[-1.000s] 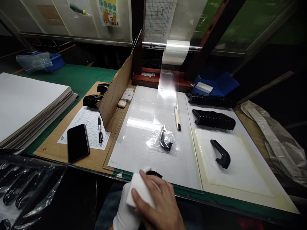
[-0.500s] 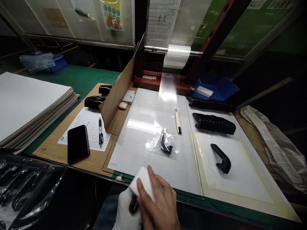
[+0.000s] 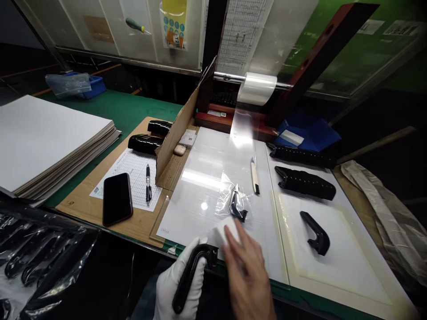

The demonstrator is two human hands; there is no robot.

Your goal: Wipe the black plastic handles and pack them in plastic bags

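My left hand [image 3: 178, 284], in a white glove, is closed around a black curved plastic handle part [image 3: 190, 275] held at the near edge of the bench. My bare right hand [image 3: 248, 278] presses a white sponge block [image 3: 225, 232] against the top end of that part; its fingers are blurred by motion. Just beyond lies a clear bag [image 3: 235, 204] with another black part inside, on the white work mat [image 3: 207, 178]. A third black hooked part [image 3: 315, 233] rests on the right mat.
Two long ribbed black parts [image 3: 305, 182] lie at the back right. A film roll [image 3: 256, 88] hangs on a bar above. A knife [image 3: 255, 175], phone [image 3: 116, 198], pen [image 3: 147, 183], cardboard divider [image 3: 176, 133], paper stack [image 3: 46, 138] and bagged parts [image 3: 36, 249] surround the mat.
The black part came out from under the sponge and now stands in my gloved left hand. My right hand moved the sponge up and right to the part's top end.
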